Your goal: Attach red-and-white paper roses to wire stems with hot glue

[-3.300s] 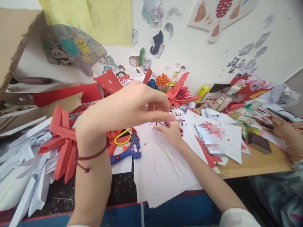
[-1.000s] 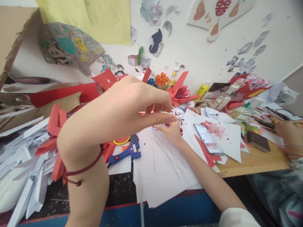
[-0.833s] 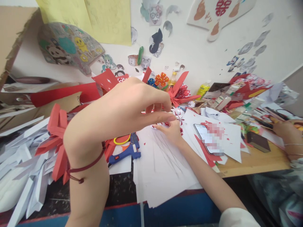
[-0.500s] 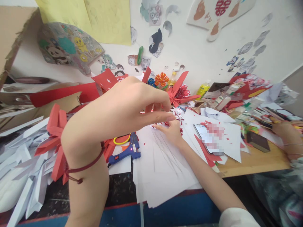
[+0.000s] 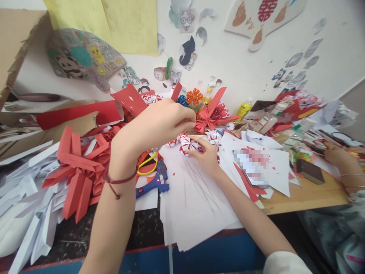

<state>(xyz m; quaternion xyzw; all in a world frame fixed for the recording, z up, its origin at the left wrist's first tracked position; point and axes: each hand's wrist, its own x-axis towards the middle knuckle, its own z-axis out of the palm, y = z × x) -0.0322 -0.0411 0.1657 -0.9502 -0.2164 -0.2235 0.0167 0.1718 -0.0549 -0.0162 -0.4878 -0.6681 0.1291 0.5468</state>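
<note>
My left hand (image 5: 168,121) is raised over the worktable, wrist bent, with thumb and fingers pinched together; whatever they hold, if anything, is too small to make out. Below it, my right hand (image 5: 207,155) grips a round red-and-white folded paper flower (image 5: 188,145) between thumb and fingers. More such paper flowers (image 5: 214,140) lie just behind that hand. Thin wires (image 5: 201,186) rest on the white paper sheets (image 5: 188,220) in front. To the left lie a blue glue gun (image 5: 154,183), its light lit, and scissors with yellow handles (image 5: 147,170).
Red folded paper strips (image 5: 80,163) and white ones (image 5: 31,205) pile up at left. A red paper bow (image 5: 207,118) and a yellow bottle (image 5: 245,107) stand behind. On the right are a phone (image 5: 248,167), a dark box (image 5: 310,171) and another person's hand (image 5: 338,158).
My left hand has moved away from me, its fingertips going up and left from above my right hand, uncovering the paper flower. My right hand stays nearly in place.
</note>
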